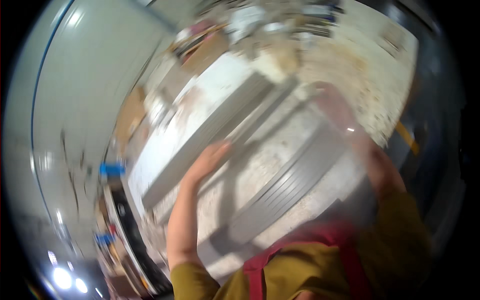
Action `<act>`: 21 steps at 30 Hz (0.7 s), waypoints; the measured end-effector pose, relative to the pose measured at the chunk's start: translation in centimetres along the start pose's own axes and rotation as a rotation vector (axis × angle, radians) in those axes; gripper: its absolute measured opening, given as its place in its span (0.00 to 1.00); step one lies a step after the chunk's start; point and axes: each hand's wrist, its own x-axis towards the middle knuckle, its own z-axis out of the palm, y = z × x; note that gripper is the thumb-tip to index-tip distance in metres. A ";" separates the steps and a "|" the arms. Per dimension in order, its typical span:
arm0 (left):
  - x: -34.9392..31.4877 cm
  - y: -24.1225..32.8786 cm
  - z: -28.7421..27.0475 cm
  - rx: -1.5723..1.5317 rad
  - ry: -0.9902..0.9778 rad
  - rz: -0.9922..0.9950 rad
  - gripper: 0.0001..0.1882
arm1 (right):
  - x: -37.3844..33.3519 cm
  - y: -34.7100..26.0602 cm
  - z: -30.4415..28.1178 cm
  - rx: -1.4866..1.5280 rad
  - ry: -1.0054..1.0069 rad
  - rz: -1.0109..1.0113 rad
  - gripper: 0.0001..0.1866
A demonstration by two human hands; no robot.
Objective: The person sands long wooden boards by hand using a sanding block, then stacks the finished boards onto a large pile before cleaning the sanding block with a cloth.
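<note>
Holding a long, narrow grey strip (262,114) with the bare left hand (210,159), fingers bent together and apparently clamped on the strip partway along. Lying lengthwise just right of a thick stack of long, white-topped grey boards (212,132), above or against the pale, dusty worktop (260,145); cannot tell which. Showing the bare right hand (335,107) near the strip's far end, badly blurred; cannot tell whether touching or just apart, nor whether with fingers spread or together.

Leaving a wide grey panel with parallel grooves (287,195) on the near right of the worktop, well apart from the left hand. Seeing a brown cardboard box (207,52) beyond the stack, on the far side.

Judging by the pose, probably handling and lining up the strip alongside the stack. Calls next, most likely, for a sure right-hand hold near the far end, so as to share the length between both hands, limit any twist or sag, and avoid knocking the stack's edge or scraping the grooved panel.
</note>
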 end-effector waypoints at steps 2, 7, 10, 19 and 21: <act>2.0 1.7 2.9 -0.020 -0.055 -0.040 0.28 | -1.2 -3.5 -2.0 0.087 0.080 0.112 0.25; 3.8 -1.5 10.8 0.322 0.113 0.012 0.27 | -0.7 -5.0 -1.1 -0.027 -0.021 -0.143 0.25; -0.5 -3.3 12.1 0.412 0.280 0.071 0.30 | -2.1 -6.8 1.5 -0.062 -0.142 -0.110 0.24; -20.6 -14.2 4.3 0.500 0.327 -0.468 0.39 | -4.6 -13.0 14.8 -0.039 -0.510 -0.140 0.23; -22.1 -15.7 5.1 0.446 0.365 -0.411 0.37 | -6.3 -16.9 21.6 -0.098 -0.711 -0.311 0.21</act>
